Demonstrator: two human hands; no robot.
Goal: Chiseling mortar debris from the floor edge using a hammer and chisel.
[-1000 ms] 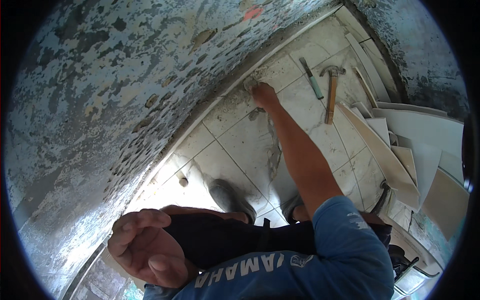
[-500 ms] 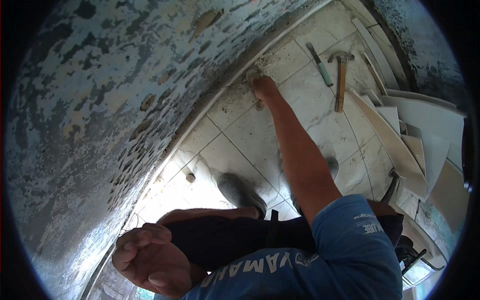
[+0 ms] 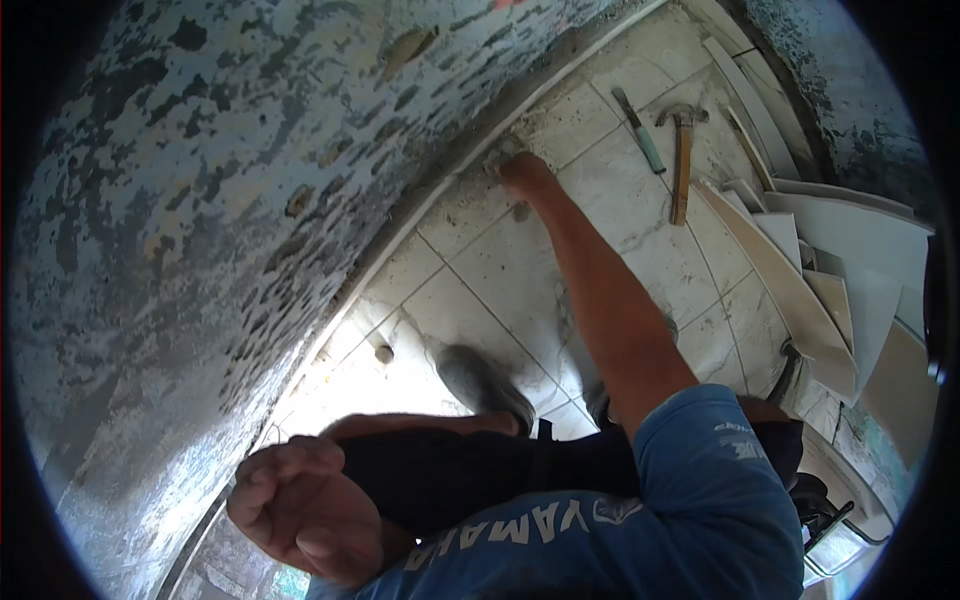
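My right hand reaches down to the tiled floor close to the wall's base. Its fingers are closed, and a small greyish thing shows just beyond them, too unclear to name. Loose grit and dust lie around that spot. My left hand is held up at the lower left, palm in view, fingers loosely curled and thumb apart; I see nothing in it. Right of my right hand, a claw hammer with a wooden handle and a green-handled tool, perhaps a chisel, lie on the tiles.
A rough wall with peeling paint and gouges runs along the left. White and tan board offcuts are heaped on the right, beside a dark-headed tool. My shoe stands near a small round piece.
My right hand has shifted slightly at the floor by the wall. The curled left hand stays almost in place, and the tools have not moved.
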